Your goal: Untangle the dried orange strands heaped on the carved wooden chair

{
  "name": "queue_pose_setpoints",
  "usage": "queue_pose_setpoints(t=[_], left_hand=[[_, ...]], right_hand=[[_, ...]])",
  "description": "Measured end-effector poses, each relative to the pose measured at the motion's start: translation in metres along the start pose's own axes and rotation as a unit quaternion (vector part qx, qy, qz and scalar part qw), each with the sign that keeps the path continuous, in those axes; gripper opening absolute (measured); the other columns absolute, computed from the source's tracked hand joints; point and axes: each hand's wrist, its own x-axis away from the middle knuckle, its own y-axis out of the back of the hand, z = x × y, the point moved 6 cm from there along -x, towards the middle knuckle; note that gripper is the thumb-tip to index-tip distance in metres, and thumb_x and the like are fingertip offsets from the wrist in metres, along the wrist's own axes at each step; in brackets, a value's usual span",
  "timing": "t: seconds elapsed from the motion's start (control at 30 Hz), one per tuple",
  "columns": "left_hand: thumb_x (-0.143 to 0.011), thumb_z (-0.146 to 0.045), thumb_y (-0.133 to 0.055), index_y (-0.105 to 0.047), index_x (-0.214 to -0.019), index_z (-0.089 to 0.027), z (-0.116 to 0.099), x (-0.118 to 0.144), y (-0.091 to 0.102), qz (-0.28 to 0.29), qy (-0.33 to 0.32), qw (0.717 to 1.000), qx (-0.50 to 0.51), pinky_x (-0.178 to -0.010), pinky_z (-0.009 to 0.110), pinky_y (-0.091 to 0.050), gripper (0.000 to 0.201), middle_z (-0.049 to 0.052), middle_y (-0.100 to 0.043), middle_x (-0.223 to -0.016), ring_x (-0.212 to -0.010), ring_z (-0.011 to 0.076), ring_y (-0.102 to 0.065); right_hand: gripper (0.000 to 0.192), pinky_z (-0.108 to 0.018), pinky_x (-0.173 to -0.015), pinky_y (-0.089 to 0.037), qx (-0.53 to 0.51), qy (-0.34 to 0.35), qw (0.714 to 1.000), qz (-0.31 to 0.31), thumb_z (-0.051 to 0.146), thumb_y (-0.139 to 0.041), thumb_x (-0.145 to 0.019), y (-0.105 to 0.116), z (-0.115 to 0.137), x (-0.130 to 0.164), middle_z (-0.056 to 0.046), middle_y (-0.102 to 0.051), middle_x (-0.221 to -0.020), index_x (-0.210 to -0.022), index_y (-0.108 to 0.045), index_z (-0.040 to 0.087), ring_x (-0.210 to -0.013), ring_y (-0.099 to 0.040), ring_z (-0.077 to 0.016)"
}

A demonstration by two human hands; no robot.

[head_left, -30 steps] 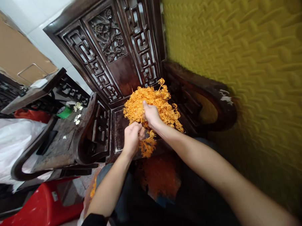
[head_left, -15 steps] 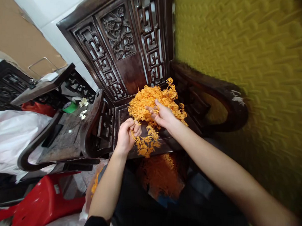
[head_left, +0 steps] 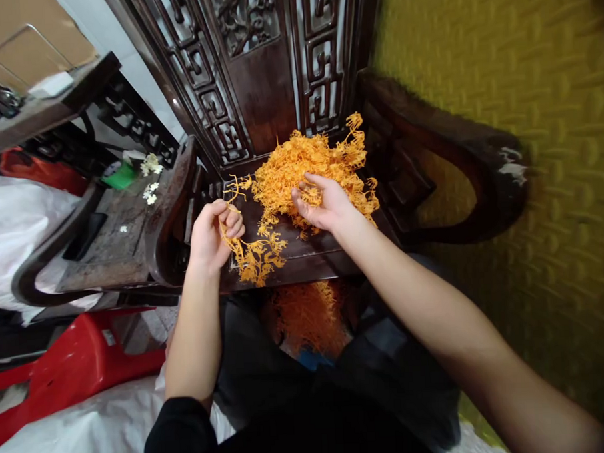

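Two hands [head_left: 212,234] [head_left: 324,205] separate orange strands [head_left: 299,170].

Chair: a dark carved wooden armchair [head_left: 270,74] with a fretwork back is seen ahead.
Wall: a yellow embossed padded wall [head_left: 516,77] is seen at right.
Stool: a red plastic stool [head_left: 73,370] is seen lower left.
Flowers: small white blossoms [head_left: 149,168] are scattered on a neighbouring dark wooden seat [head_left: 112,241].
Sheet: white plastic sheeting [head_left: 12,226] is seen at left.
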Motion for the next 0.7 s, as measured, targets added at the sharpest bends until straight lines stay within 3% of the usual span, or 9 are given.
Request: queue_pose_setpoints(t=[0.1, 0.17, 0.2, 0.23, 0.33, 0.4, 0.57, 0.63, 0.7], left_hand=[[-0.082, -0.023, -0.054, -0.032, -0.058, -0.019, -0.004, 0.001, 0.007, -0.019, 0.000, 1.000, -0.001, -0.045, 0.022, -0.031, 0.033, -0.004, -0.037, -0.055, -0.043, 0.0063, -0.034], [-0.082, -0.023, -0.054, -0.031, -0.058, -0.019, -0.007, 0.001, 0.009, -0.026, -0.005, 1.000, -0.001, -0.045, 0.022, -0.031, 0.033, -0.004, -0.038, -0.055, -0.043, 0.0063, -0.035], [-0.083, -0.023, -0.054, -0.031, -0.058, -0.019, -0.009, 0.001, 0.010, -0.029, -0.010, 1.000, -0.001, -0.045, 0.021, -0.031, 0.033, -0.003, -0.038, -0.055, -0.043, 0.0063, -0.035], [-0.083, -0.023, -0.054, -0.031, -0.058, -0.019, -0.011, 0.001, 0.012, -0.030, -0.014, 0.999, -0.001, -0.045, 0.021, -0.031, 0.034, -0.003, -0.038, -0.055, -0.043, 0.0063, -0.035], [-0.083, -0.022, -0.053, -0.031, -0.058, -0.019, -0.015, 0.002, 0.014, -0.019, -0.020, 1.000, -0.004, -0.045, 0.021, -0.032, 0.034, -0.003, -0.038, -0.055, -0.043, 0.0062, -0.035], [-0.083, -0.022, -0.054, -0.031, -0.059, -0.019, -0.016, 0.004, 0.015, -0.009, -0.021, 1.000, -0.005, -0.045, 0.021, -0.032, 0.033, -0.003, -0.038, -0.055, -0.042, 0.0061, -0.035], [-0.081, -0.023, -0.058, -0.032, -0.059, -0.019, -0.010, 0.009, 0.010, 0.019, -0.008, 0.999, -0.025, -0.045, 0.021, -0.032, 0.034, -0.004, -0.039, -0.054, -0.042, 0.0064, -0.038], [-0.081, -0.023, -0.060, -0.035, -0.059, -0.018, -0.006, 0.011, 0.005, 0.046, -0.005, 0.998, -0.044, -0.046, 0.021, -0.032, 0.033, -0.003, -0.041, -0.053, -0.041, 0.0066, -0.038], [-0.080, -0.024, -0.061, -0.038, -0.058, -0.018, -0.002, 0.012, -0.001, 0.065, -0.004, 0.996, -0.064, -0.046, 0.022, -0.032, 0.032, -0.003, -0.044, -0.053, -0.041, 0.0065, -0.038]], right_hand=[[0.009, -0.011, -0.043, -0.042, 0.129, 0.071, 0.988, 0.047, 0.022, -0.053, -0.100, -0.003, -0.003, -0.007, 0.003, -0.057, -0.068, -0.092, -0.057, 0.018, -0.050, -0.051, -0.0045], [0.018, -0.014, -0.042, -0.038, 0.323, 0.155, 0.932, 0.051, 0.031, -0.050, -0.102, -0.001, -0.013, -0.016, 0.003, -0.055, -0.064, -0.097, -0.062, 0.018, -0.046, -0.045, -0.0062], [0.025, -0.017, -0.046, -0.041, 0.449, 0.200, 0.870, 0.041, 0.039, -0.051, -0.102, 0.001, -0.020, -0.020, 0.002, -0.057, -0.064, -0.101, -0.064, 0.017, -0.049, -0.048, -0.0085], [0.033, -0.021, -0.053, -0.046, 0.583, 0.236, 0.777, 0.029, 0.047, -0.053, -0.100, 0.004, -0.031, -0.024, -0.002, -0.062, -0.068, -0.104, -0.065, 0.016, -0.056, -0.055, -0.0123], [0.054, -0.037, -0.077, -0.053, 0.860, 0.221, 0.460, 0.020, 0.059, -0.059, -0.093, 0.024, -0.078, -0.038, -0.018, -0.071, -0.095, -0.118, -0.063, 0.011, -0.088, -0.069, -0.0284], [0.046, -0.040, -0.083, -0.052, 0.894, 0.197, 0.399, 0.042, 0.050, -0.063, -0.093, 0.040, -0.101, -0.043, -0.023, -0.070, -0.105, -0.115, -0.063, 0.010, -0.094, -0.070, -0.0318], [0.027, -0.033, -0.088, -0.050, 0.861, 0.245, 0.442, 0.065, 0.035, -0.047, -0.104, 0.033, -0.102, -0.041, -0.014, -0.070, -0.110, -0.104, -0.066, 0.015, -0.099, -0.069, -0.0238], [0.030, -0.030, -0.088, -0.049, 0.780, 0.320, 0.537, 0.033, 0.032, -0.040, -0.106, 0.014, -0.078, -0.033, -0.012, -0.070, -0.108, -0.105, -0.065, 0.016, -0.097, -0.067, -0.0198], [0.027, -0.025, -0.075, -0.050, 0.638, 0.368, 0.676, 0.019, 0.032, -0.043, -0.104, -0.004, -0.052, -0.019, -0.007, -0.070, -0.095, -0.103, -0.066, 0.018, -0.080, -0.065, -0.0144]])
